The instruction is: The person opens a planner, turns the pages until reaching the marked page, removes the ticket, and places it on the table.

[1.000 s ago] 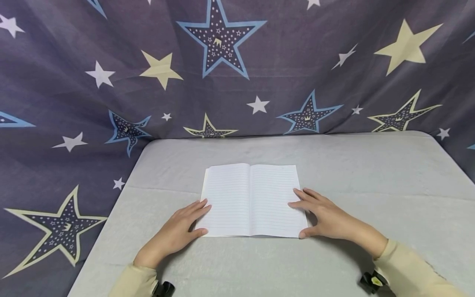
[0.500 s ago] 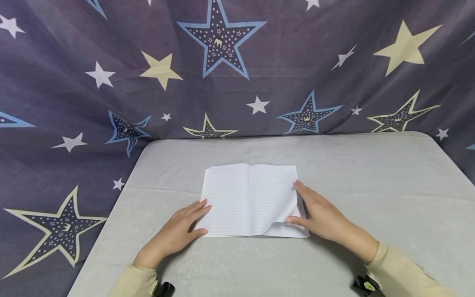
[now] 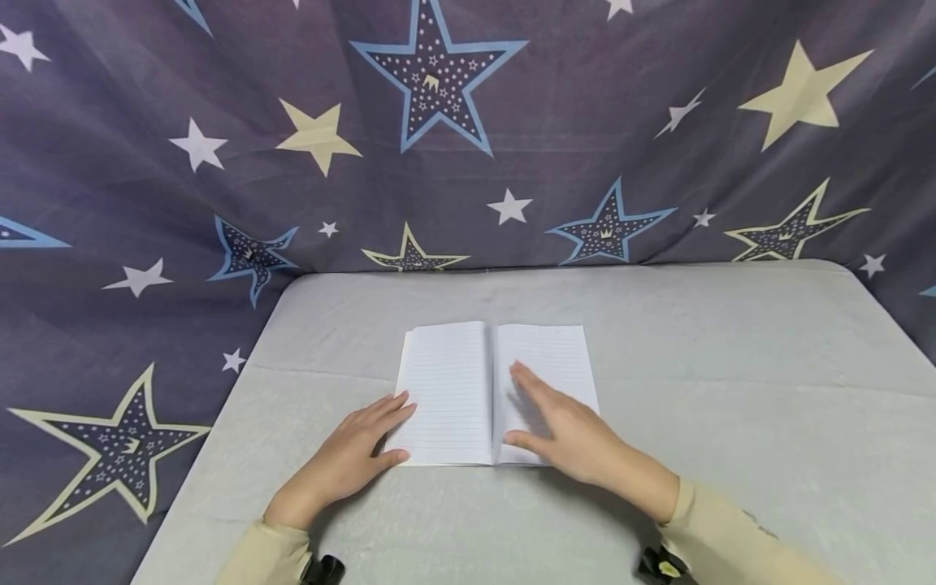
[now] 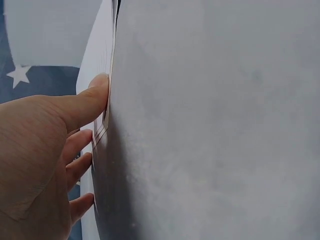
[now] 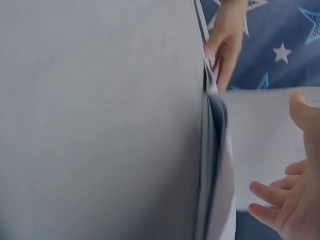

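An open lined notebook [image 3: 448,390] lies flat on the grey cloth. My left hand [image 3: 354,451] rests along its left edge, fingers straight, with the thumb [image 4: 95,95] on the page near the lower corner. Over the right-hand page [image 3: 561,361] is my right hand [image 3: 578,435], fingers extended and thumb spread apart from them. A raised page [image 5: 262,135] stands up near the spine, seen almost edge-on from the head and broadside in the right wrist view. The right hand's fingers are beside this page, on its right.
Grey cloth [image 3: 731,366] covers the table around the notebook. A dark curtain with stars [image 3: 585,97] hangs behind and to the left. Black wrist devices show below both sleeves [image 3: 738,528].
My right hand has moved left from the notebook's right edge, lifting a page by its lower corner and swinging it up toward the spine. The left hand has stayed in place.
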Demonstrator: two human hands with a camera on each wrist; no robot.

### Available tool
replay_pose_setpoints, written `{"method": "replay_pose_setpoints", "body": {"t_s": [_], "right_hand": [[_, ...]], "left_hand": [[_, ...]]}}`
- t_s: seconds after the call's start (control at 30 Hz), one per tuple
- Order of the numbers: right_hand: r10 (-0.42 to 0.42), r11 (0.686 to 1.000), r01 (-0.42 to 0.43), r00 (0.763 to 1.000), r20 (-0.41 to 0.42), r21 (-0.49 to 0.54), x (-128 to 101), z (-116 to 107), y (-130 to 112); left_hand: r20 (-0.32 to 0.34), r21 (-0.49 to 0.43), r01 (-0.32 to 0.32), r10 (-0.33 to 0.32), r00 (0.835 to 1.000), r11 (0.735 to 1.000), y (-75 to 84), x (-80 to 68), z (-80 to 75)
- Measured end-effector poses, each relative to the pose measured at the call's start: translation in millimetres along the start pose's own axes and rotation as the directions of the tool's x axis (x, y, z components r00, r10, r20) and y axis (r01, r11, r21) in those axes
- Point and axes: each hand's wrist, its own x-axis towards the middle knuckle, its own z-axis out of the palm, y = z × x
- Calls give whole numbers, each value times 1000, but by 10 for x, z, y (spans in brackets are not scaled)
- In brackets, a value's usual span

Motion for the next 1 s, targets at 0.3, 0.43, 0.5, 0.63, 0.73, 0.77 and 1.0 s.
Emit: {"method": "replay_pose_setpoints", "body": {"t_s": [0.3,0.43,0.5,0.63,0.73,0.77,1.0], "right_hand": [[-103,993,115,966,237,-36,11,245,-168],[-149,980,182,939,311,-81,-24,271,-166],[-167,971,214,925,340,-108,-36,278,-158],[-180,959,247,909,377,-138,-49,281,-151],[-176,959,247,905,387,-142,-52,279,-153],[-174,959,245,905,387,-142,-51,278,-154],[-230,962,265,917,325,-67,-48,221,-104]], "left_hand": [[-33,8,55,-55,998,998,-94,-60,-44],[-63,-4,66,-66,996,998,-160,-97,-89],[-72,-17,83,-84,994,996,-182,-102,-113],[-97,-43,108,-112,989,993,-183,-69,-134],[-111,-46,78,-82,990,996,-133,-32,-115],[-106,-43,62,-66,992,997,-108,-19,-102],[7,9,10,-10,1000,1000,76,69,3]]}}
